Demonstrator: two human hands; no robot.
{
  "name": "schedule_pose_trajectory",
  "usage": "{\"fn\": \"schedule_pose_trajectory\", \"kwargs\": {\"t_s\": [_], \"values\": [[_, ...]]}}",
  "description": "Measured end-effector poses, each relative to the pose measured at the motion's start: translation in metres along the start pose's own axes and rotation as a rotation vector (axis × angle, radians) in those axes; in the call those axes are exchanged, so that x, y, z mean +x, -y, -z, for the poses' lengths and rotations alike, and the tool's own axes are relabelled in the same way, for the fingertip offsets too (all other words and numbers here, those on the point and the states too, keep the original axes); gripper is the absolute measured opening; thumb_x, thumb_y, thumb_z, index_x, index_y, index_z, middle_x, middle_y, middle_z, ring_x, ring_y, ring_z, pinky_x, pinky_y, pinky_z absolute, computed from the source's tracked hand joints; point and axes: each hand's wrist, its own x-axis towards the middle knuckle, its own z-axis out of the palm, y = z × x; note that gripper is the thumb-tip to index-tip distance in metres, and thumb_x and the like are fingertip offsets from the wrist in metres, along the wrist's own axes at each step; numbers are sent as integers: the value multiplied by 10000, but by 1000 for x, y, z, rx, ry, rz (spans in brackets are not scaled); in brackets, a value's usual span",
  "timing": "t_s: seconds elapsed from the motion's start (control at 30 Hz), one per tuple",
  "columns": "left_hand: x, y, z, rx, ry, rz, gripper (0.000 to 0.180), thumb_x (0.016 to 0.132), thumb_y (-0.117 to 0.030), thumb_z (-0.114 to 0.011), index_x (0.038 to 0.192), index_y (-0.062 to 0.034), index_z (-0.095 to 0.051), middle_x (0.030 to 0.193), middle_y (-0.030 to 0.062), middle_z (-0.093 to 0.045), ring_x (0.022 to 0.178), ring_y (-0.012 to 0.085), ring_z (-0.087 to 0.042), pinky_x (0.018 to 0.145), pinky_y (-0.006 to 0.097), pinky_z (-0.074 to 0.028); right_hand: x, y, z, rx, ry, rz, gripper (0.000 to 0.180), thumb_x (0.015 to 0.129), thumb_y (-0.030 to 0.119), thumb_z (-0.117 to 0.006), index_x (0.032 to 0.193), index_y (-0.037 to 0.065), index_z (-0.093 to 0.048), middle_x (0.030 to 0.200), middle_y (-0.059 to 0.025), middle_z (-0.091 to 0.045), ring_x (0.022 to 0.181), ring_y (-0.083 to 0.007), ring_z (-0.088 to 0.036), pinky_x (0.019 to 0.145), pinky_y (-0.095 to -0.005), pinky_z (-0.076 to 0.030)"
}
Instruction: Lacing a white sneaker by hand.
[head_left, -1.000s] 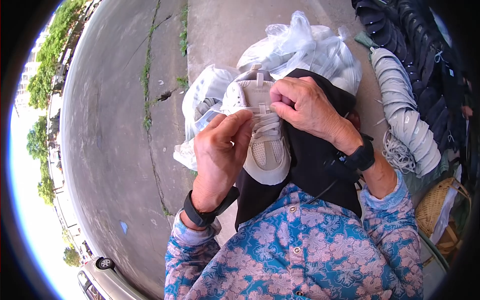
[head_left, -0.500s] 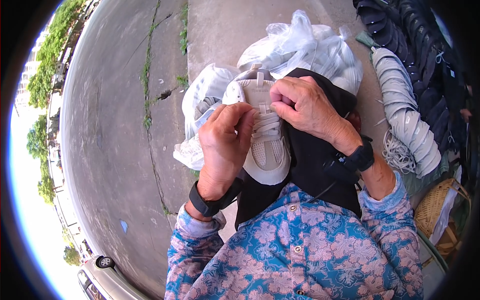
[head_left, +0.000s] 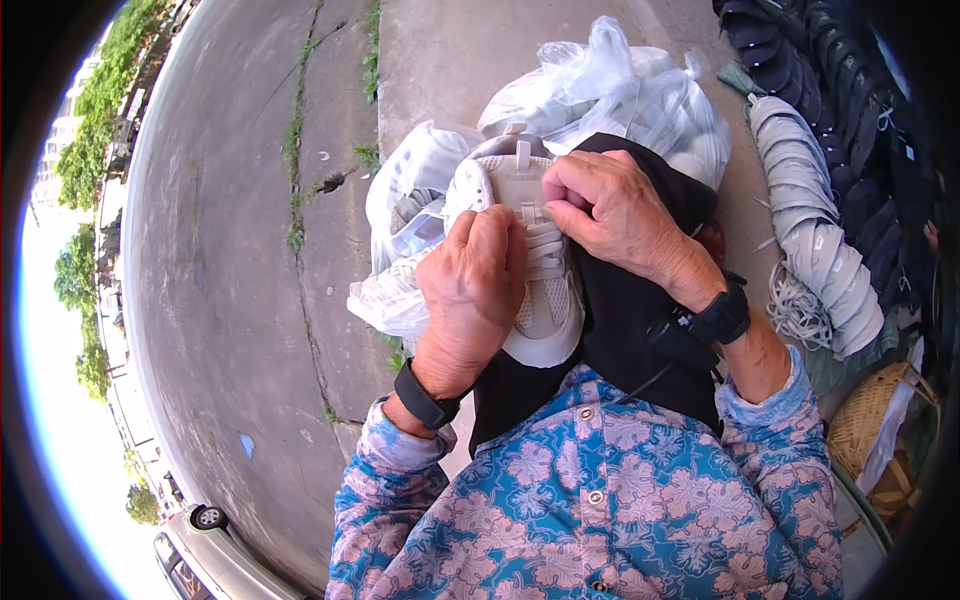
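A pale beige sneaker (head_left: 545,310) with mesh panels lies on the black cloth (head_left: 630,330) over my lap, toe toward me. Flat light shoelaces (head_left: 545,250) cross its front below the tongue (head_left: 522,185). My left hand (head_left: 475,275) is closed over the left side of the lacing, seemingly pinching a lace; its fingertips are mostly hidden. On the other side of the tongue, my right hand (head_left: 610,210) has thumb and forefinger closed at the shoe's lacing edge, with that edge under the fingers.
Clear plastic bags (head_left: 650,110) of pale things sit beyond my knees, with another bag (head_left: 425,160) at the left. To the right lie a long stack of grey shoe pieces (head_left: 800,200), a bundle of laces (head_left: 798,308), dark stacked pieces (head_left: 850,130) and a wicker basket (head_left: 865,420).
My left hand has shifted right and turned, so its back now covers part of the lacing. My right hand stays nearly in place at the shoe.
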Motion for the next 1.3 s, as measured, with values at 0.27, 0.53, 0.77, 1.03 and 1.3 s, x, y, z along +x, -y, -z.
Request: {"fn": "schedule_pose_trajectory", "kwargs": {"t_s": [0.27,0.53,0.77,1.03,1.3], "values": [[-1,5,-5,-319,35,113,77,863,-25,-653,905,-12,-590,734,124,-593,622,234,-574,579,331,-469,2,4,3,37,48,-49,120,806,109,-655,802,75,-540,733,-55,-604,708,-261,-610,719,-378,-426],[-5,2,-4,-493,20,380,72,862,18,-611,897,-16,-558,628,59,-548,540,112,-508,524,262,-435,2,8,3,-156,5,44,103,822,119,-648,816,64,-561,752,-60,-612,740,-243,-621,723,-378,-431],[-5,8,-17,-616,-67,370,89,831,46,-635,893,0,-590,683,24,-558,597,67,-513,544,229,-431,3,6,5,-121,28,24,102,817,107,-650,811,65,-557,742,-61,-611,729,-243,-619,716,-379,-427],[-6,11,-10,-533,-21,229,114,805,51,-661,892,-19,-636,783,87,-611,640,161,-592,587,267,-469,2,6,5,-115,43,20,109,802,100,-654,802,63,-552,733,-69,-605,721,-257,-617,709,-383,-424],[-10,11,-5,-450,22,157,78,856,37,-665,923,3,-642,810,53,-590,687,107,-591,633,240,-486,3,12,6,-226,-19,189,126,784,74,-684,838,64,-571,779,-62,-610,746,-252,-629,699,-373,-434]]}}
